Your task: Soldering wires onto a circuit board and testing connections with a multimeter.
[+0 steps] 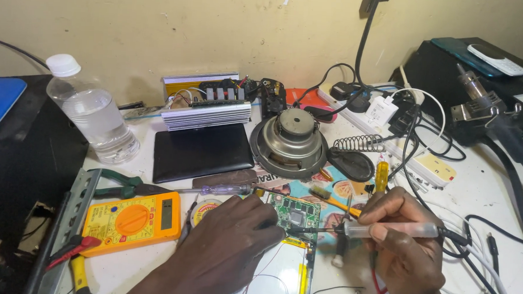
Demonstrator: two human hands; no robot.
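My right hand (406, 242) grips a soldering iron (386, 229) with a pale translucent handle, held level, its thin tip reaching left onto a small green circuit board (297, 213). My left hand (229, 244) rests palm down beside that board, fingertips pressing its left edge. The board sits at the top of an opened device with a white inner panel (280, 275) and thin wires across it.
An orange multimeter (134, 221) lies left of my hand, with green-handled pliers (118, 185) and a screwdriver (225, 190) behind. A black tablet (202, 152), loudspeaker (290, 141), finned amplifier (208, 110), water bottle (94, 112), coiled iron stand (360, 144), power strip (423, 161) and cables crowd the back.
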